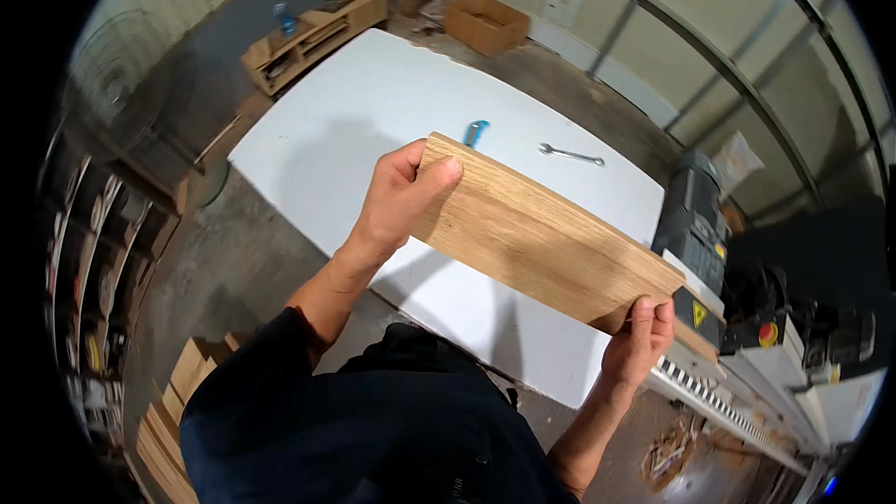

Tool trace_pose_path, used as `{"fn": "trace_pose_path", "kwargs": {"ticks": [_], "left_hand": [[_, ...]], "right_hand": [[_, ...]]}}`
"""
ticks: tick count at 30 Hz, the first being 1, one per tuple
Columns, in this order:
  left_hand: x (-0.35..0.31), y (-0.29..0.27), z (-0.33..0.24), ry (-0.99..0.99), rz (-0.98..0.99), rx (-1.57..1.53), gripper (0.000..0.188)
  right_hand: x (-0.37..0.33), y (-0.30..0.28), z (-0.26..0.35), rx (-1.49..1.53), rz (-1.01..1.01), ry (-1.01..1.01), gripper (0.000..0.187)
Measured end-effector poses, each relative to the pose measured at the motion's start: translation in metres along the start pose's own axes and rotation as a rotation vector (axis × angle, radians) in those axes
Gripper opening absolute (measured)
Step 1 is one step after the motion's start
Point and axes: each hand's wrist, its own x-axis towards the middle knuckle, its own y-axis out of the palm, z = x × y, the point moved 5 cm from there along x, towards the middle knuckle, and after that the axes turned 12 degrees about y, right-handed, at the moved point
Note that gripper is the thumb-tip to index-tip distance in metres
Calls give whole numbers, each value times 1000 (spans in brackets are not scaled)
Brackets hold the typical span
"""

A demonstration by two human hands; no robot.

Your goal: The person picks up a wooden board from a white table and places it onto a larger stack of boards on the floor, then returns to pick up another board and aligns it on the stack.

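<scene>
A flat wooden board (pixel 541 238) with light brown grain is held up over the white table (pixel 345 93), tilted down toward the right. My left hand (pixel 403 194) grips its left end, thumb on the face and fingers behind. At the lower right corner, my right hand (pixel 642 336) pinches the board, the thumb lying along its edge. Beyond the board on the tabletop lies a blue-handled tool (pixel 476 133), partly hidden, perhaps a utility knife. A metal wrench (pixel 571 155) rests farther right on the table.
Close on the right stands a machine with a dark motor (pixel 693 215) and a red button (pixel 768 334). Shelves (pixel 98 271) and stacked wood planks (pixel 168 420) are at the left. Behind the table are a low wooden cabinet (pixel 322 33) and a cardboard box (pixel 485 23).
</scene>
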Motion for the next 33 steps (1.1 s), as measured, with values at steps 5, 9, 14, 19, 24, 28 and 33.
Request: {"fn": "trace_pose_path", "kwargs": {"ticks": [5, 9, 14, 19, 24, 28, 33], "left_hand": [[-26, -23, -27, 84, -188, 93, 25], [-49, -32, -46, 99, -277, 200, 27], [-68, -40, -59, 73, -395, 293, 32], [-70, -39, -50, 57, -458, 251, 32], [-61, -37, -25, -26, -481, 236, 32], [-42, -24, 3, 0, -417, 217, 34], [-19, -2, 31, -20, -331, 140, 33]], "right_hand": [[24, 31, 5, 3, 116, 31, 24], [35, 51, -2, -107, 166, 58, 30], [40, 80, -8, 34, 232, 165, 30], [53, 74, -16, 0, 253, 223, 33], [55, 69, -11, -65, 257, 173, 32], [58, 42, -7, -136, 187, 105, 32], [54, 12, 3, -186, 25, 83, 31]]}}
